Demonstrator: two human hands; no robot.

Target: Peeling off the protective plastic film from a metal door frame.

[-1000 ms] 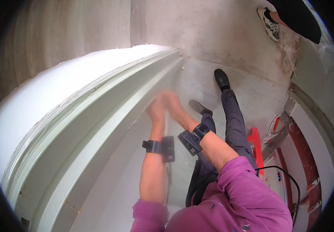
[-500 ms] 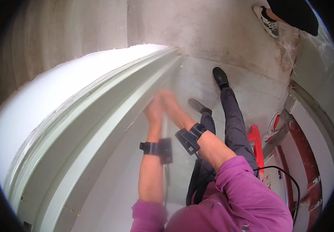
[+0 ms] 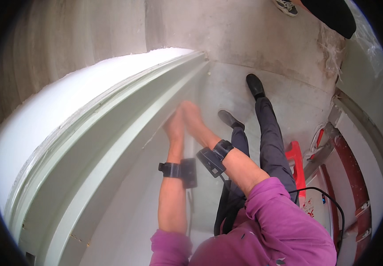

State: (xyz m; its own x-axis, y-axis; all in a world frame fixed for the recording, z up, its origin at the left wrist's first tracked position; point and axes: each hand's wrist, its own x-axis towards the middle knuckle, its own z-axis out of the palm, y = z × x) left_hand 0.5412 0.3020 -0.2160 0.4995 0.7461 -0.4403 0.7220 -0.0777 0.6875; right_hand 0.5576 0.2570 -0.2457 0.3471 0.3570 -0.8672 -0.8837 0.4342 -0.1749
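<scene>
Steadying the left hand [image 3: 173,127] and right hand [image 3: 192,116], close together just beside the pale green frame [image 3: 111,163], would serve the work best, I judge, though I cannot tell how far open they are or whether they grip anything.

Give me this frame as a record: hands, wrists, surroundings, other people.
left hand: at the pale frame, close against the right hand; blurred, grip and contact unclear
right hand: beside the left hand; grip unclear
wrists: black strap on the left, another on the right, each with a dark box
right side: red object and black cable
feet: dark shoes on the floor
other person: shoe and dark clothing at top right
</scene>
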